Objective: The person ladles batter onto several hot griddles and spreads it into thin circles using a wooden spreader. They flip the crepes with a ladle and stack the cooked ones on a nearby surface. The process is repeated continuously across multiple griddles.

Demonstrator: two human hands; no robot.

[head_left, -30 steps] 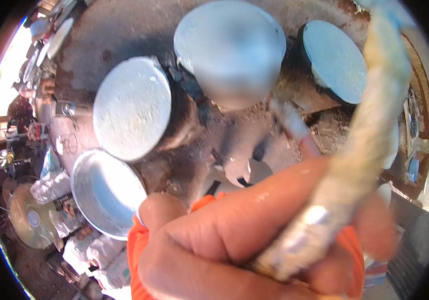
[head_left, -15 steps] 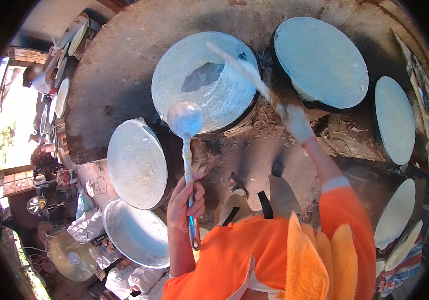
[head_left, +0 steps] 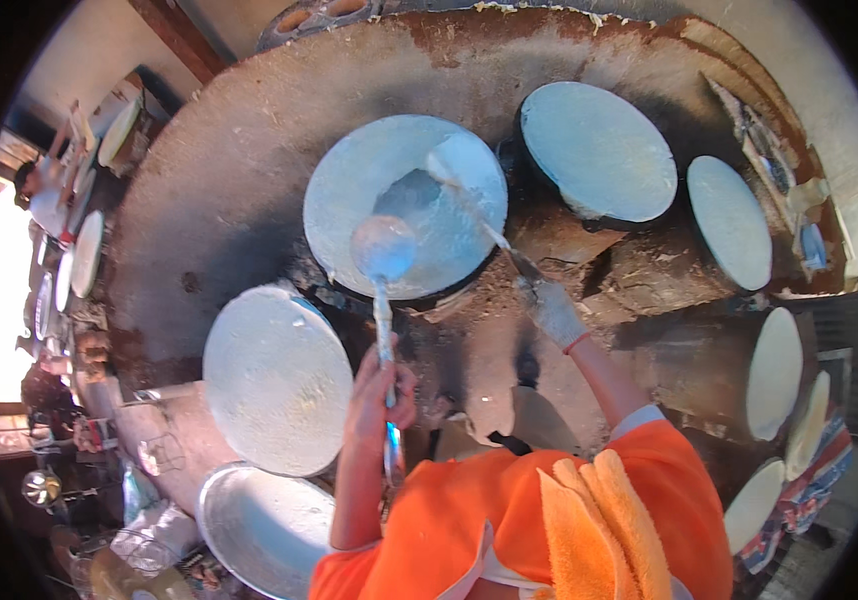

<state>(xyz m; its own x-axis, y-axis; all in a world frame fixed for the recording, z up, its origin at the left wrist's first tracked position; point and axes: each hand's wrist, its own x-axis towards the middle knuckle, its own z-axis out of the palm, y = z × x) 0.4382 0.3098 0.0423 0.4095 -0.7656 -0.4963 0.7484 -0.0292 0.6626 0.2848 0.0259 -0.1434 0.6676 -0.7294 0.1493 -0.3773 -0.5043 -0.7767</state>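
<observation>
My bare left hand (head_left: 379, 395) is wrapped around the long handle of a metal ladle (head_left: 384, 248). The ladle's round bowl hangs over the near side of a large round griddle (head_left: 344, 190), coated with white batter apart from a dark grey patch near its middle. In my right hand (head_left: 554, 314), which wears a pale glove, is the handle of a long flat spatula (head_left: 469, 203). Its pale blade lies at the edge of the dark patch, over the batter. My right fingertips are partly hidden by the glove and handle.
White-covered round griddles stand around me: one (head_left: 277, 385) at near left, one (head_left: 599, 150) at far right, another (head_left: 731, 222) farther right. A wide metal basin (head_left: 269, 520) sits at lower left. The brown stove top (head_left: 219, 200) curves behind. Another person (head_left: 47, 205) is at far left.
My right hand has come down and leftward, and the spatula's blade has moved nearer the dark patch, which looks smaller. The ladle stays in my left hand. The whole view has shifted.
</observation>
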